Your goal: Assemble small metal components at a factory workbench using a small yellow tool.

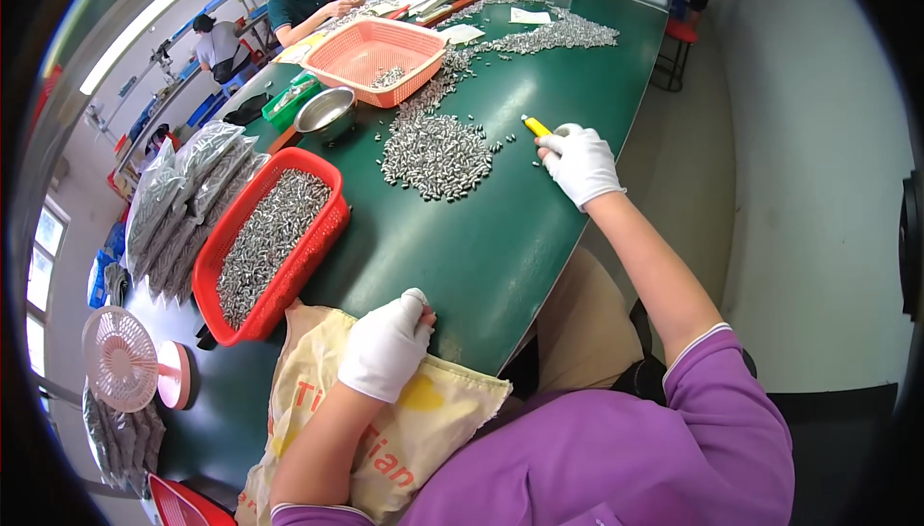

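Note:
My right hand (581,166), in a white glove with bare fingertips, is closed round a short yellow tool (536,127) with a pale tip; its exact kind is too small to tell. It is over the green table near the right edge, to the right of a pile of small silvery metal parts (438,157). My left hand (387,347), gloved the same way, is curled shut above a cream cloth (318,338) with red print at the near edge. Whatever its fingers may hold is hidden.
Left of the pile stands a red basket (325,223) full of metal parts, beside stacked plastic bags (183,204). A steel bowl (325,114), a green box (292,101) and a pink basket (375,50) sit farther back. A pink fan (120,358) is lower left. A co-worker (303,1) sits across.

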Motion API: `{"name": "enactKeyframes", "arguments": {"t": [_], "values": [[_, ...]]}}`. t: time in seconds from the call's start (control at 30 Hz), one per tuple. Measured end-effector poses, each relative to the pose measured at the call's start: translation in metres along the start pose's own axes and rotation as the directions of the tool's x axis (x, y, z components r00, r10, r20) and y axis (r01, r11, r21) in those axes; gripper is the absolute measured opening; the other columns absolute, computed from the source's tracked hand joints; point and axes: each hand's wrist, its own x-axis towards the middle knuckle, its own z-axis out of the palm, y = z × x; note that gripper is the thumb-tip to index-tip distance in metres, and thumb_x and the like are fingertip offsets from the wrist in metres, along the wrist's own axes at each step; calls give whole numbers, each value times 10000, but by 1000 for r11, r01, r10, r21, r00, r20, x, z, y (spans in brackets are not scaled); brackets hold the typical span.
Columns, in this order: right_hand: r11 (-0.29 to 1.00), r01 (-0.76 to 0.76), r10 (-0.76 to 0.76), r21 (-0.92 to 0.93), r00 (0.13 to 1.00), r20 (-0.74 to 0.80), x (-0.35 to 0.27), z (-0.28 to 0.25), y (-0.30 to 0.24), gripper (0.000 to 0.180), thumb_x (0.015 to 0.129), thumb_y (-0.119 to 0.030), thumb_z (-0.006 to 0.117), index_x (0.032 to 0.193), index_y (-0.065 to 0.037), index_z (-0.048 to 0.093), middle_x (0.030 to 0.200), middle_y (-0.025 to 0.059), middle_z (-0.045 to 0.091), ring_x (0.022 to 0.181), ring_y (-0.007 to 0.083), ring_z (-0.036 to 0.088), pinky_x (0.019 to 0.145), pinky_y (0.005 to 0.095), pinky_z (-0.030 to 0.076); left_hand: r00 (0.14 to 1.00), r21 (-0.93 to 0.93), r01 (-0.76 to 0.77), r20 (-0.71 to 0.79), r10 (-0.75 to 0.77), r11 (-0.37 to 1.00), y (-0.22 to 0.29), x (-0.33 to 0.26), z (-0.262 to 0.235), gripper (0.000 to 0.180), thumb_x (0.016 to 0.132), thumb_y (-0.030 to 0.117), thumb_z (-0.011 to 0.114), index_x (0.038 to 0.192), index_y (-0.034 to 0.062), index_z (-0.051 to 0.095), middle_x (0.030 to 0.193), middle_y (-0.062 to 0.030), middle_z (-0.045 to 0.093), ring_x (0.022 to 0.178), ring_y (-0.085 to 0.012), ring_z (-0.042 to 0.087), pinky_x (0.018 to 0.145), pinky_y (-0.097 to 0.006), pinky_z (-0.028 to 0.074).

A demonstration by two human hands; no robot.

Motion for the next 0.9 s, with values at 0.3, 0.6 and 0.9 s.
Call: {"name": "enactKeyframes", "arguments": {"t": [0.3,0.6,0.9], "values": [[990,38,-43,137,998,35,1,-4,-9,120,728,-261,763,785,-158,743,1060,35,660,914,250,634,814,362,520,1000,1,10,-2,-10,1000,1,0,-2,129,848,131,621,881,60,519,765,-157,634,737,-358,627,647,-426,500],[887,55,-11,458,995,-99,-17,-17,-25,127,749,-189,748,814,-108,674,866,81,655,749,282,640,699,376,524,999,-34,42,-23,-43,999,0,1,-1,116,853,136,612,906,64,536,804,-143,659,761,-341,643,671,-418,509],[421,-165,-409,892,843,349,-77,-27,-124,283,822,-39,702,1102,-61,667,841,53,651,751,88,595,746,240,505,986,-425,100,-80,-147,900,-11,6,2,106,929,129,592,950,30,558,770,-5,552,718,-89,499,673,-264,451]]}}
